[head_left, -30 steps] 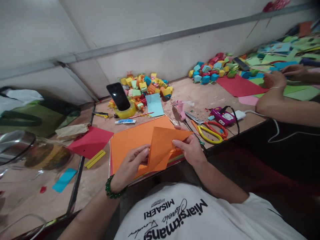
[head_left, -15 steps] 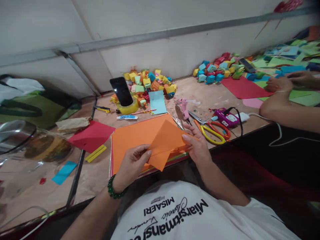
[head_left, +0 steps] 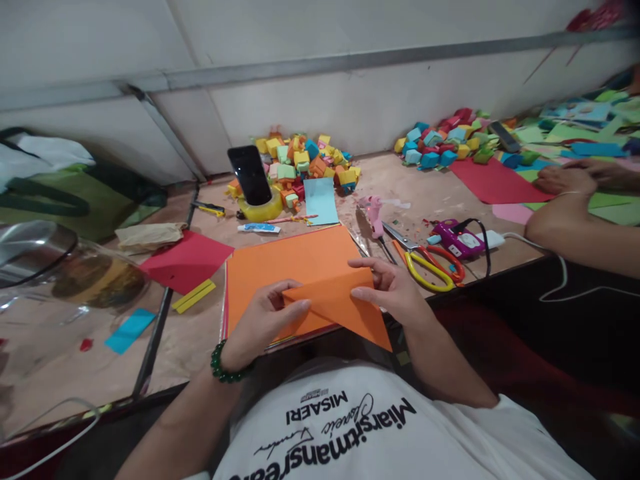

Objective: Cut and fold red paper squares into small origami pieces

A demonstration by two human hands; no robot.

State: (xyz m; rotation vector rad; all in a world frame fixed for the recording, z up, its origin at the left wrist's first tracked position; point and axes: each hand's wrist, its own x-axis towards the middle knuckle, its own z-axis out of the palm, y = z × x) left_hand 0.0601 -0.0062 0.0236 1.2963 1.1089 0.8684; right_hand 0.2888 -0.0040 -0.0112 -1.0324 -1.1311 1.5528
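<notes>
A folded sheet of orange paper [head_left: 340, 293] is held between my two hands, one corner pointing down to the right past the table edge. My left hand [head_left: 267, 310], with a green bead bracelet on the wrist, pinches its left end between thumb and fingers. On its right end my right hand [head_left: 393, 290] rests the thumb in front, with the fingers bent behind the upper edge. Beneath lies a stack of coloured paper [head_left: 250, 260] with an orange sheet on top.
Scissors [head_left: 425, 257], a pink glue gun [head_left: 373, 213] and a purple power socket [head_left: 457, 240] lie on the right. Behind are a phone [head_left: 249, 175] on yellow tape [head_left: 263, 208] and small paper cubes [head_left: 300, 160]. A glass jug [head_left: 95, 273] is left; another person's arm [head_left: 590, 217] is right.
The orange paper has been turned and folded over; its lower point now hangs to the right instead of the middle. Both hands keep hold of it, and the camera view has shifted slightly.
</notes>
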